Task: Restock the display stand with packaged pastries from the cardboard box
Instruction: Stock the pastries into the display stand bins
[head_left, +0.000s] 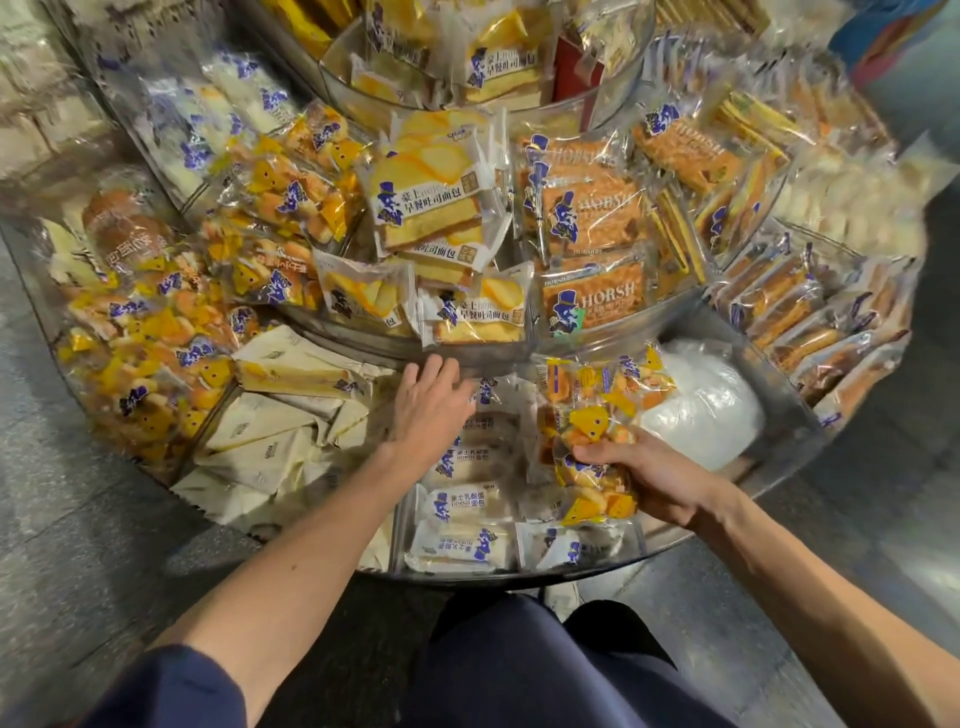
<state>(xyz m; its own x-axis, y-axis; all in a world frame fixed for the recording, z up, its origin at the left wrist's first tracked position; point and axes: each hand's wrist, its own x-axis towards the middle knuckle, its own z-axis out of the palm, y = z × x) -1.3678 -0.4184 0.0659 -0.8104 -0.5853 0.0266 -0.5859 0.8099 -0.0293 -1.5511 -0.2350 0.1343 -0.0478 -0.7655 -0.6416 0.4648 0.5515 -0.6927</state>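
Here, right of centre in the frame, the right hand has its fingers curled round the lower end of a pack of yellow pastries. The pack stands up out of the grip over the front compartments of the round display stand. The left hand lies flat at centre frame, fingers straight and holding nothing, over a row of white packets. Its fingertips reach the clear wall of the upper tier. Just right of the held pack, a white bag sits in a compartment with bare metal showing around it. Cream wedge packets crowd the compartment at lower left.
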